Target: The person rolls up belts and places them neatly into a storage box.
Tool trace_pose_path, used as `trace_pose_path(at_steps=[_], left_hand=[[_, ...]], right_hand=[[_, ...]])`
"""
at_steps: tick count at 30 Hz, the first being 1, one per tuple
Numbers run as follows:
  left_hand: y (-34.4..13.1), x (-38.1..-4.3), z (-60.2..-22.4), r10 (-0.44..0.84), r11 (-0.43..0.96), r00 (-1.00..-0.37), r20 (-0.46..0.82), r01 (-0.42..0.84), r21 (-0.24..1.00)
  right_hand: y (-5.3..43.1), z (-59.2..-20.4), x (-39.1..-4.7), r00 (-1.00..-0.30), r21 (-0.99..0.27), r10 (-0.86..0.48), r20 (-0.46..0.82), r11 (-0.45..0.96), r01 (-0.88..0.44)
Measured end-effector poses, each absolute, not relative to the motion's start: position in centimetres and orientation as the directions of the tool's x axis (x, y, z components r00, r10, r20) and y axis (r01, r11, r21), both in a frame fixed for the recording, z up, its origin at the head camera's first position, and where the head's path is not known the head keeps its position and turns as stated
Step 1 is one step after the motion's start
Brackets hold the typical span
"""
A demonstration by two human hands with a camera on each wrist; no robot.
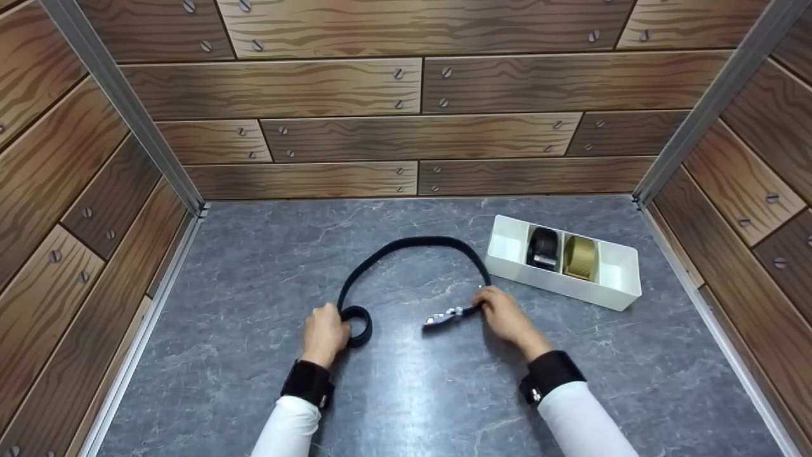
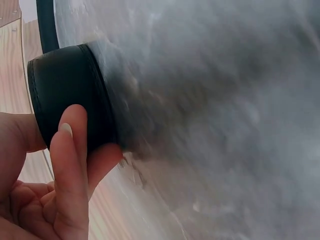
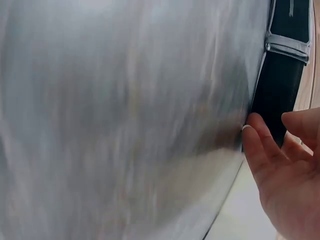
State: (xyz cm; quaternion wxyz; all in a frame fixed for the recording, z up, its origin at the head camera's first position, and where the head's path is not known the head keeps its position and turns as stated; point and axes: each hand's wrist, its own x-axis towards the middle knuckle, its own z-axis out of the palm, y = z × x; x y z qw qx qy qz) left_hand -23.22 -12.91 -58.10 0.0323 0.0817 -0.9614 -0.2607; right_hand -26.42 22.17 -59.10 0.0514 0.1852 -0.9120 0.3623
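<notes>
A black belt (image 1: pixel 406 244) lies in a wide arc on the grey marble tabletop (image 1: pixel 406 393). Its left end is wound into a small coil (image 1: pixel 358 324), and my left hand (image 1: pixel 336 324) grips that coil. In the left wrist view my thumb and fingers (image 2: pixel 70 150) pinch the rolled coil (image 2: pixel 65 95). My right hand (image 1: pixel 491 304) holds the strap just behind the silver buckle (image 1: pixel 444 315). In the right wrist view the strap (image 3: pixel 277 90) runs between a fingertip and the thumb of my right hand (image 3: pixel 272 127), with the buckle (image 3: pixel 287 45) beyond.
A white divided box (image 1: pixel 558 285) sits at the right rear with a rolled black belt (image 1: pixel 544 247) and a rolled tan belt (image 1: pixel 580 257) inside. Wood-patterned walls (image 1: pixel 406 127) close the table in on three sides.
</notes>
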Motion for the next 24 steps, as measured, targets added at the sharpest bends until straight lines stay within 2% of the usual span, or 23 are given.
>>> trace_pose_path(at_steps=[8, 15, 19, 24], left_hand=[[-12.9, -23.1, -58.2, -0.173, 0.861, -0.984, 0.028, -0.137, 0.49], [-11.5, -23.0, -58.2, -0.189, 0.845, -0.981, 0.04, -0.142, 0.516], [-10.6, -22.8, -58.2, -0.185, 0.841, -0.982, 0.04, -0.137, 0.524], [-9.2, -22.2, -58.2, -0.201, 0.829, -0.979, 0.029, -0.155, 0.537]], right_hand=[[23.5, -58.3, -26.7, -0.913, -0.566, -0.324, 0.247, 0.717, -0.407], [19.6, -56.6, -25.6, -0.94, -0.477, -0.21, 0.269, 0.819, -0.319], [16.0, -56.5, -24.2, -0.918, -0.449, -0.265, 0.296, 0.81, -0.378], [11.9, -57.3, -22.4, -0.888, -0.496, -0.387, 0.247, 0.737, -0.459]])
